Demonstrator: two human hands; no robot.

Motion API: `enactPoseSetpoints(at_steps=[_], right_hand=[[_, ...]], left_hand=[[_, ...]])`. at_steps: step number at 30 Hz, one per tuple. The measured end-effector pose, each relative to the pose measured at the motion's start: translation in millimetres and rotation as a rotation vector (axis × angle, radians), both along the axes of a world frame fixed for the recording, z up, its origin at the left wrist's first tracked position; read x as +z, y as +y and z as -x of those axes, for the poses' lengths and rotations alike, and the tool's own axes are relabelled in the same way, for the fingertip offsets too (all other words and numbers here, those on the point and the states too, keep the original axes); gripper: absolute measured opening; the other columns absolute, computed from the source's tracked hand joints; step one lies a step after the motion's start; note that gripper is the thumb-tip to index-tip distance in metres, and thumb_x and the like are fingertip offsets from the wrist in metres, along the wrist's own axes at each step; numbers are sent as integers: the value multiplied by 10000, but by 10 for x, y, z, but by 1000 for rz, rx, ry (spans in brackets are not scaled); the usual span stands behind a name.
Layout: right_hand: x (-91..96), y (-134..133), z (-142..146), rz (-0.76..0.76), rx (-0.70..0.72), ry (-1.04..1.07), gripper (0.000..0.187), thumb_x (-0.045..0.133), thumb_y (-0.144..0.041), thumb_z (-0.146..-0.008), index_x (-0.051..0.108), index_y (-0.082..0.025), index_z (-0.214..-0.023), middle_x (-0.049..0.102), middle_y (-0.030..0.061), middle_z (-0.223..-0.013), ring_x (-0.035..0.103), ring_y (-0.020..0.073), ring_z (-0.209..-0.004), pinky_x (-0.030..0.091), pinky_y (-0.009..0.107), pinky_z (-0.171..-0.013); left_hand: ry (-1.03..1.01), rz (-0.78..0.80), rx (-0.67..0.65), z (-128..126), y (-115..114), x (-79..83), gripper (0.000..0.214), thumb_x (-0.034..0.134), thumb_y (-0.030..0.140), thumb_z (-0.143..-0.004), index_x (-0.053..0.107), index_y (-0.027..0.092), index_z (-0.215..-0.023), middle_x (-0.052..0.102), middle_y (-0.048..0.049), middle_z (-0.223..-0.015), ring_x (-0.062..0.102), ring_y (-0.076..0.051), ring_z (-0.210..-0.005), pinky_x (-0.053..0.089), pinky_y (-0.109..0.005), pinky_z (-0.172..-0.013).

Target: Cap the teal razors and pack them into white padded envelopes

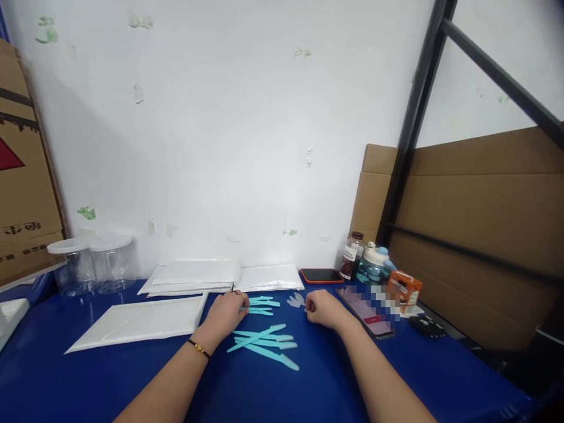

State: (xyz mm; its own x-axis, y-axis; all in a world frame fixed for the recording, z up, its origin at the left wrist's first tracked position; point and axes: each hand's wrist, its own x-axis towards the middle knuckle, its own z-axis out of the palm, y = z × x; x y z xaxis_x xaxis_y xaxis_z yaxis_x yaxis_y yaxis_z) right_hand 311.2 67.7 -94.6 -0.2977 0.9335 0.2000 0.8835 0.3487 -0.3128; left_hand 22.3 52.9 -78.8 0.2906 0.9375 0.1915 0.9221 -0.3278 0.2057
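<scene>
Several turquoise eyebrow razors [259,336] lie crossed in a loose fan on the blue surface [317,385], nearest the viewer and midway between its left and right edges. Just beyond this fan, the left hand [225,312], with a dark beaded bracelet [199,348] at its wrist, rests with bent fingers at the handle ends of a second group of turquoise razors [268,304]; whether it grips any, I cannot tell. Opposite, the right hand [325,308] has its fingertips bunched together beside a small heap of translucent blade caps [295,300]; I cannot tell whether a cap is pinched in it.

Toward the left edge lies a flat white packet [141,320]. Toward the right edge are a smartphone [370,314], a small black object [426,326] and an orange box [405,288]. Along the far edge, more white packets [194,273] lie near an orange-rimmed phone [324,275], a brown-capped bottle [348,261] and a blue-tinted drinking bottle [373,271]. Two clear lidded jars [113,264] stand near the far left corner. Cardboard [476,211] rises past the right edge, and behind everything is a scuffed white wall [220,147].
</scene>
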Motion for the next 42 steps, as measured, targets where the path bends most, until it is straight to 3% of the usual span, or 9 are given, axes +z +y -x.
enactPoseSetpoints(at_steps=[6,11,15,27,33,36,39,42], right_hand=[[-31,10,120,-83,61,-13,118,542,-85,-639,604,-175,-683,619,35,-736,535,142,-646,321,223,-553],[14,-33,200,-37,197,368,111,462,-198,-818,571,-185,-831,581,3,-721,526,117,-611,383,216,-580],[28,-66,294,26,266,560,155,478,-266,-838,592,-178,-895,578,4,-707,529,115,-593,405,216,-562],[41,-100,367,27,264,534,148,524,-199,-785,656,-184,-850,607,17,-752,543,119,-612,417,221,-568],[56,-180,439,166,322,604,166,539,-226,-778,656,-168,-880,602,12,-671,567,126,-586,419,217,-541],[87,-174,373,233,362,585,183,547,-268,-780,667,-164,-873,626,26,-722,581,129,-587,429,219,-539],[124,-106,243,102,249,511,197,520,-273,-796,678,-166,-840,635,36,-758,574,133,-602,430,230,-564],[115,-29,141,-111,96,367,177,510,-211,-786,681,-168,-779,630,43,-760,565,147,-666,417,241,-625]], left_hand=[[-82,42,-12,28,20,-30,141,489,260,-776,625,222,-778,660,-16,-813,585,-159,-761,356,-237,-665],[-202,58,-9,58,25,-8,185,438,297,-805,600,212,-771,642,-7,-758,571,-143,-713,341,-216,-605],[-271,32,-77,-15,-21,49,211,396,322,-834,568,209,-785,615,2,-701,549,-137,-666,330,-212,-583],[-351,91,-118,-118,-61,58,235,408,363,-828,569,193,-809,601,1,-714,524,-130,-650,326,-209,-574],[-294,102,-133,-225,-125,75,189,451,317,-792,600,200,-782,618,11,-695,525,-126,-635,313,-208,-550],[-262,183,-159,-253,-157,89,202,484,348,-771,622,201,-757,627,14,-678,539,-128,-629,314,-208,-538],[-255,228,-148,-204,-156,102,236,500,412,-766,631,216,-780,643,16,-708,567,-135,-656,334,-210,-550],[-189,113,-44,-99,-130,115,197,549,378,-736,627,231,-842,656,6,-822,589,-152,-755,363,-222,-622]])
